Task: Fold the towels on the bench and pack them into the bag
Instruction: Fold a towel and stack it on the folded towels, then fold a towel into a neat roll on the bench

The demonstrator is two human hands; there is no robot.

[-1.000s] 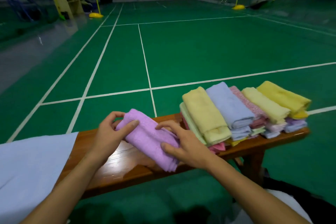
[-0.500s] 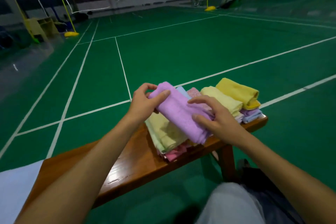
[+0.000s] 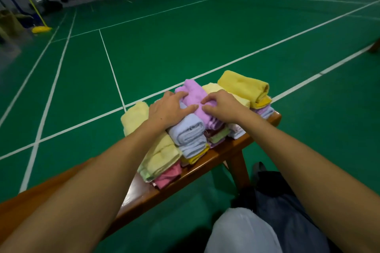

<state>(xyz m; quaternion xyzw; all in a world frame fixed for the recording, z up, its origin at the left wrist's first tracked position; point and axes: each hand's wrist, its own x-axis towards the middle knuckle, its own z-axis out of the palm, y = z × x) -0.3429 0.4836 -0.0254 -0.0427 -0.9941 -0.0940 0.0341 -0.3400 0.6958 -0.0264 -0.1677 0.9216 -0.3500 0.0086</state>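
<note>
On top of the towel pile at the far end of the wooden surface, the folded lilac towel lies across a light blue towel and pale yellow ones. Head view, the only one: the left hand grips its left side, fingers curled over the top edge, thumb reaching in. The right hand pinches it from the right, its grip clamped on the cloth. It looks soft, light and floppy, likely to unroll, so hold both ends. A dark bag sits on the floor below.
</note>
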